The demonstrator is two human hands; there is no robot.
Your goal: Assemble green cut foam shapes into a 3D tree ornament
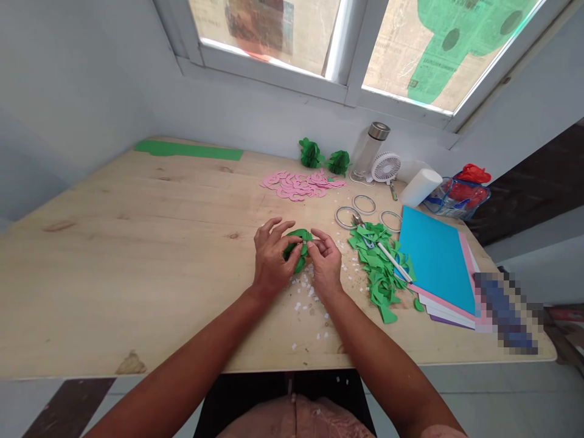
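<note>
Between my two hands is a green folded-paper ornament point(300, 233), held just above the wooden table. My left hand point(274, 252) grips it from the left, thumb and fingers pinched near its middle. From the right, my right hand point(326, 261) pinches its edge with thumb and forefinger. The fingers cover part of the paper. Small white paper bits point(298, 306) lie scattered under and around my hands. Two similar green paper ornaments point(311, 154) stand at the back by the wall.
Pink paper cutouts point(294, 184) lie behind my hands. To the right are green scraps point(381, 292), scissors point(364, 231), tape rolls point(364, 204) and blue paper sheets point(433, 261). A bottle point(367, 152), small fan point(385, 167) and white roll point(420, 187) stand behind. A green strip point(196, 150) lies back left.
</note>
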